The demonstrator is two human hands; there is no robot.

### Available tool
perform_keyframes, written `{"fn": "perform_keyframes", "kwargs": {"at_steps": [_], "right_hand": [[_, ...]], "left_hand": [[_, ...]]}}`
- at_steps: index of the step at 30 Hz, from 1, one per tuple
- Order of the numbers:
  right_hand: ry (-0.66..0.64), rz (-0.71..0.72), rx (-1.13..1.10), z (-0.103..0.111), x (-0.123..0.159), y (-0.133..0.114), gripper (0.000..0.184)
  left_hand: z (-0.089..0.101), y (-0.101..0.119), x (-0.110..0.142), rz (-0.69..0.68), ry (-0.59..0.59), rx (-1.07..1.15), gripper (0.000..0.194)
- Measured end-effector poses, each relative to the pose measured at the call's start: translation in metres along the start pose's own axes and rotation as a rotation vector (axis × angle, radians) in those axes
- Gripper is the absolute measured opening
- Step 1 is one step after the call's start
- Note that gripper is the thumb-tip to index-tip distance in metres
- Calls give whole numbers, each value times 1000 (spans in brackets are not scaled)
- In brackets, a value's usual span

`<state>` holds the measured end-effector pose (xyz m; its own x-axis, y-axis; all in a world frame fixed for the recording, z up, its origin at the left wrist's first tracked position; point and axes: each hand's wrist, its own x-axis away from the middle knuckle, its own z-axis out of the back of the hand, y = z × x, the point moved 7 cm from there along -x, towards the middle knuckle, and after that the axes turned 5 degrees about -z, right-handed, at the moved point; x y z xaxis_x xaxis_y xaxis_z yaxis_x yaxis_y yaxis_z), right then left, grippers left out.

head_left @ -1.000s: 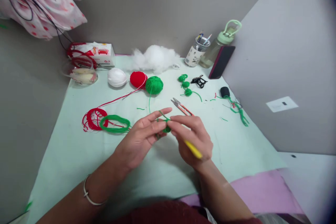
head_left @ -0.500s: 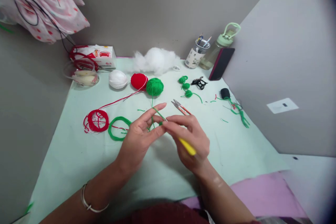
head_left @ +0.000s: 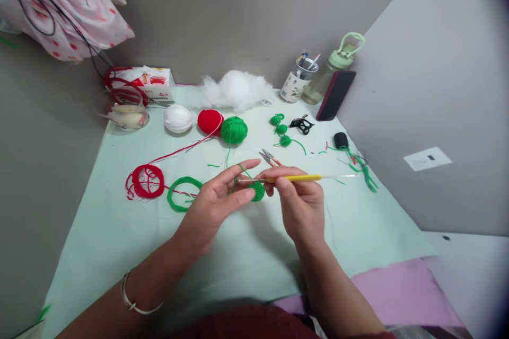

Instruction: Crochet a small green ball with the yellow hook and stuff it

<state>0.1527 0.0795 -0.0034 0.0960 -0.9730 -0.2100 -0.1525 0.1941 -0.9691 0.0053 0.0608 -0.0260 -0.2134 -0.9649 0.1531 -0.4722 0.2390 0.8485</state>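
Observation:
My left hand (head_left: 218, 198) pinches a small round green crochet piece (head_left: 259, 191) between thumb and fingers. Its raised index finger carries a strand of green yarn that runs back to the green yarn ball (head_left: 234, 131). In my right hand (head_left: 302, 198) is a crochet hook with a yellow grip (head_left: 304, 178), held nearly level. The thin metal tip points left and lies just above the green piece, by the yarn strand. Whether a loop sits on the hook is too small to tell. Partly hidden behind the right hand lie thread snips (head_left: 271, 158).
A red yarn ball (head_left: 210, 122) and a white one (head_left: 177, 118) sit behind, near white stuffing (head_left: 238, 90). Red yarn (head_left: 148, 182) and a green yarn ring (head_left: 170, 198) lie left. Small green crocheted balls (head_left: 281, 128), a phone (head_left: 336, 96) and a bottle (head_left: 326, 77) stand right.
My right hand has turned the hook from a downward slant to nearly level, its tip now showing at the left. The green piece, mostly hidden half a second ago, is visible again.

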Motion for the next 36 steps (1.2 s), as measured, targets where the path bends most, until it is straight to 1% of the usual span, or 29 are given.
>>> {"fn": "perform_keyframes", "kwargs": {"at_steps": [3,5,8,10,12,15,18,20,22,24,25,26,27,28,30,32,34,36], "right_hand": [[0,-52,-114,3,-3,4,17],[-14,-61,-154,3,-5,3,19],[-25,-42,-133,2,-5,-2,21],[-19,3,-50,2,-2,-7,21],[1,91,94,2,4,-15,21],[12,283,339,-3,13,-28,24],[-31,467,504,-12,20,-35,29],[-60,593,610,-18,24,-36,29],[-57,718,760,-25,30,-37,31],[-27,792,886,-29,34,-37,33],[-14,796,892,-28,34,-37,34],[0,772,844,-25,34,-38,34],[18,719,750,-21,31,-39,33],[47,646,627,-14,27,-39,31],[95,464,361,-1,17,-34,25],[89,309,164,3,8,-25,21],[30,232,111,0,3,-19,18],[-6,230,168,-6,3,-17,18]], "left_hand": [[4,3,0,-28,41,-51,38],[7,4,0,-35,61,-85,37],[9,6,1,-59,65,-133,37],[11,8,1,-89,70,-185,37],[13,9,2,-123,88,-242,36],[16,11,3,-186,143,-326,35],[15,14,6,-248,196,-408,34],[14,15,8,-273,228,-424,33],[13,13,8,-260,234,-357,38],[10,5,5,-153,184,-176,48],[8,-1,3,-68,145,-66,53],[6,-6,1,17,111,39,56],[5,-9,0,84,86,123,56],[4,-10,-1,120,75,178,54],[7,-5,-3,94,90,208,48],[9,0,-3,26,101,168,45],[6,3,-2,-9,74,99,43],[3,2,0,-21,48,27,41]]}}
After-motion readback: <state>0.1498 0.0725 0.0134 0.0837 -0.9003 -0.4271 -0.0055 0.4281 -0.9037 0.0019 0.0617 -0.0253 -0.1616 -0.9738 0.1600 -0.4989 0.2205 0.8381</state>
